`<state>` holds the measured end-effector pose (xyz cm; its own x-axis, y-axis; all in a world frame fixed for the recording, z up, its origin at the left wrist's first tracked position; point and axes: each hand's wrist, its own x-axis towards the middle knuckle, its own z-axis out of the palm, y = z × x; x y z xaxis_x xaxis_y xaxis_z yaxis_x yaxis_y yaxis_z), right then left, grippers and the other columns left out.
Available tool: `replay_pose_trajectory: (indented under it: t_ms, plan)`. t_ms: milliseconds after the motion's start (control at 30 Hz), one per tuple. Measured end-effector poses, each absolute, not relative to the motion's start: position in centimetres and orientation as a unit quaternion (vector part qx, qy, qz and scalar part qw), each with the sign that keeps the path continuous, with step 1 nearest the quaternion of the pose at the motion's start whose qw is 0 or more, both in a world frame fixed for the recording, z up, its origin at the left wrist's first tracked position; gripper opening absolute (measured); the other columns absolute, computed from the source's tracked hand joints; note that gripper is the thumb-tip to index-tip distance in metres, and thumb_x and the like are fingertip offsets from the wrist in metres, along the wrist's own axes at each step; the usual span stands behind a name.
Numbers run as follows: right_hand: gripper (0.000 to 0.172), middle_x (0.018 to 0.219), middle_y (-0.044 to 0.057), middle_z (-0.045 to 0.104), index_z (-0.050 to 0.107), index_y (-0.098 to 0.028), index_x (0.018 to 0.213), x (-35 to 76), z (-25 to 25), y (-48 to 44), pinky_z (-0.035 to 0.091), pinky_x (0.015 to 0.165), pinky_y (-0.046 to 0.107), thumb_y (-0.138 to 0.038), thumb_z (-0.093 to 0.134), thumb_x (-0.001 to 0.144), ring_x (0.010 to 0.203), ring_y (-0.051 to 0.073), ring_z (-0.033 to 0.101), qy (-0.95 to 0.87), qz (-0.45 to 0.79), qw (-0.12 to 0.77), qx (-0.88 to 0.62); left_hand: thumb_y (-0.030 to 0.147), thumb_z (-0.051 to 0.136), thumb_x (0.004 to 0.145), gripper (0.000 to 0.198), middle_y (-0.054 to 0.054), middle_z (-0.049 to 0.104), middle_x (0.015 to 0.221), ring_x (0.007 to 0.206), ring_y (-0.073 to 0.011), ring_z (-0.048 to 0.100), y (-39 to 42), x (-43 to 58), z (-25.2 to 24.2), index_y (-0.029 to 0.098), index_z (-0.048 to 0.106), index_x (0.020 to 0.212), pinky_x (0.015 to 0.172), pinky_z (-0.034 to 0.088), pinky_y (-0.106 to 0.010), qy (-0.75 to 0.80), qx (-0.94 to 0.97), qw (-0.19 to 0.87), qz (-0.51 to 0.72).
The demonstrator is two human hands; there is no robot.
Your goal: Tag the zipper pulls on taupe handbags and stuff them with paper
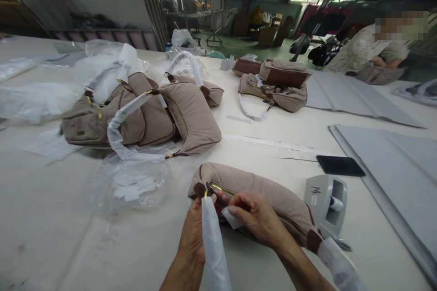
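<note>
A beige handbag with brown trim lies on the table in front of me, its gold zipper facing me. My left hand is closed at the bag's left end, by the gold ring and brown tab where the strap joins. The strap is wrapped in white paper and hangs down past that hand. Between the thumb and fingers of my right hand is a small white piece of paper, held just in front of the zipper. What the left fingertips grip is partly hidden behind the strap.
A tape dispenser and a black phone lie to the right, near grey sheets. Several beige bags are piled at left, beside a plastic bag of white slips. More bags lie farther back. Another person handles a bag at far right.
</note>
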<state>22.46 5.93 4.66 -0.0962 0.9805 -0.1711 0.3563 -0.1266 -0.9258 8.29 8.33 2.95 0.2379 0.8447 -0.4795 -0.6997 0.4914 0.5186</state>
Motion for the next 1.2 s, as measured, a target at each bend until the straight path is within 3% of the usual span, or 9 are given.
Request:
replay_pose_trajectory:
  t_ms: [367,767,933,1100,1200]
  plan:
    - [0.015,0.062,-0.001,0.057,0.061,-0.014,0.070,22.3,4.5,6.3,0.034,0.052,0.019,-0.024,0.053,0.078,0.057,0.009,0.047,-0.559,0.477,0.340,-0.587,0.021,0.072,0.064,0.015,-0.002,0.064,0.069,0.082,-0.0202,0.063,8.4,8.2,2.1,0.015,0.064,0.075,0.078,0.050,-0.031,0.385,0.125,0.775,0.485]
    - [0.019,0.077,0.002,0.067,0.068,-0.016,0.082,21.6,4.4,7.6,0.041,0.059,0.021,-0.026,0.052,0.081,0.068,0.013,0.057,-0.543,0.500,0.378,-0.559,0.024,0.073,0.064,0.019,-0.001,0.066,0.069,0.073,-0.0168,0.062,8.2,8.4,1.4,0.016,0.065,0.079,0.074,0.050,-0.027,0.418,0.120,0.760,0.483]
    - [0.011,0.074,0.000,0.063,0.067,-0.017,0.074,20.1,4.4,9.0,0.041,0.066,0.022,-0.019,0.057,0.078,0.071,0.013,0.057,-0.590,0.410,0.403,-0.568,0.026,0.076,0.057,0.033,0.000,0.067,0.071,0.063,-0.0150,0.061,7.5,8.5,1.0,0.017,0.066,0.087,0.064,0.050,-0.025,0.453,0.128,0.703,0.533]
    - [0.012,0.072,0.001,0.062,0.067,-0.017,0.074,19.1,4.5,10.4,0.043,0.065,0.023,-0.017,0.056,0.079,0.070,0.013,0.057,-0.621,0.365,0.414,-0.556,0.028,0.075,0.059,0.029,-0.004,0.068,0.071,0.066,-0.0175,0.062,7.4,8.9,0.7,0.013,0.067,0.082,0.060,0.050,-0.025,0.489,0.147,0.682,0.523]
    - [0.019,0.087,0.004,0.064,0.065,-0.018,0.095,19.0,4.8,9.9,0.045,0.073,0.026,-0.019,0.049,0.085,0.081,0.015,0.058,-0.672,0.293,0.385,-0.561,0.029,0.074,0.060,0.029,-0.003,0.069,0.074,0.066,-0.0165,0.062,7.7,8.9,0.6,0.014,0.067,0.084,0.063,0.050,-0.026,0.478,0.145,0.669,0.550]
